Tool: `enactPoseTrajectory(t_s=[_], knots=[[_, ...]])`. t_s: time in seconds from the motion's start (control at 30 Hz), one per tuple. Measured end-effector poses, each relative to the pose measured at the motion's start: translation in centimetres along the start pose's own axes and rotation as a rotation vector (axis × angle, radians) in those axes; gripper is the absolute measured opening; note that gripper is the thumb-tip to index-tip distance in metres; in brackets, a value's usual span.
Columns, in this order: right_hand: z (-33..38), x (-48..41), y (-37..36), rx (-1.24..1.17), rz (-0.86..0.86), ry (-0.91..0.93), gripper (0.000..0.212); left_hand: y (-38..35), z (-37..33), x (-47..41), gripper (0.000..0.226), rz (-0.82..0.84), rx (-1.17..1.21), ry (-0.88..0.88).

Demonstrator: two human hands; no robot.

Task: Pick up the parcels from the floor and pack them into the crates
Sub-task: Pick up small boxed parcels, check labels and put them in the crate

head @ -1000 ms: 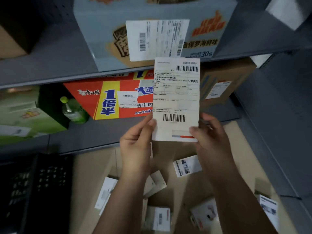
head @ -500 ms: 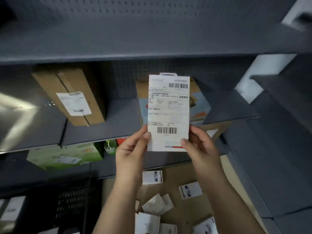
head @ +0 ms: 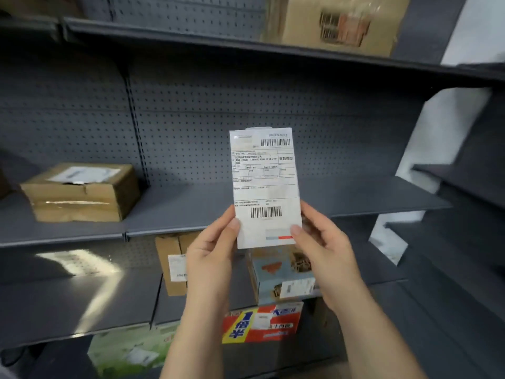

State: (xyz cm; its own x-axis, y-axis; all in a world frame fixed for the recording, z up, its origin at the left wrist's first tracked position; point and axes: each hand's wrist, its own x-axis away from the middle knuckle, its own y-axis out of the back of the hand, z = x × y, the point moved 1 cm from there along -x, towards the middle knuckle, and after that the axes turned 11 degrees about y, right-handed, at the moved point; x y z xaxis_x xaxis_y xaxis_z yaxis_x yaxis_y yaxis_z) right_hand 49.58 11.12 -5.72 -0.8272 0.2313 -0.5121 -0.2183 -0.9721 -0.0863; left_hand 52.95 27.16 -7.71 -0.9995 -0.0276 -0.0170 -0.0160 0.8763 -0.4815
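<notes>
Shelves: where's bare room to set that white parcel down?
The middle shelf is bare right of the taped brown box; the shelf below is bare left of the upright carton. Crowded beneath the parcel: blue box, red box.

Grey metal shelving [head: 355,198], perforated back panel [head: 191,110].
Top shelf: cardboard box [head: 336,26], blurred.
Middle shelf, left: taped brown carton [head: 79,195], white label on top.
Next shelf down: upright brown carton [head: 170,266] with a label on its front; to its right, pale blue printed box [head: 278,277], also labelled.
Below: red-yellow printed carton [head: 262,324]; green-white carton [head: 131,348] to its left.
</notes>
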Motion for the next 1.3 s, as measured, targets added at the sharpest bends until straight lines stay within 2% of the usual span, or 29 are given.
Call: enactPoseTrajectory(t_s=[0.07,0.2,0.47,0.9,1.3], knots=[[2.6,-0.8,-0.4,-0.024,0.010,0.065,0.047,-1.1,-2.7,0.8,0.035,0.046,-0.012,-0.083],[6.5,-1.9,-0.4,-0.112,0.030,0.171,0.049,-3.2,-7.0,2.6,0.028,0.098,-0.078,-0.238],[10.0,-2.5,1.3,-0.240,0.052,0.297,0.044,-6.7,-10.1,5.6,0.033,0.114,-0.089,-0.310],[12.0,-0.1,5.4,-0.346,0.243,0.302,0.048,-9.2,-8.7,12.2,0.035,-0.069,-0.174,-0.398],[9.8,7.1,2.0,-0.411,0.409,0.119,0.049,-2.7,-6.3,20.5,0.038,-0.351,-0.246,-0.363]])
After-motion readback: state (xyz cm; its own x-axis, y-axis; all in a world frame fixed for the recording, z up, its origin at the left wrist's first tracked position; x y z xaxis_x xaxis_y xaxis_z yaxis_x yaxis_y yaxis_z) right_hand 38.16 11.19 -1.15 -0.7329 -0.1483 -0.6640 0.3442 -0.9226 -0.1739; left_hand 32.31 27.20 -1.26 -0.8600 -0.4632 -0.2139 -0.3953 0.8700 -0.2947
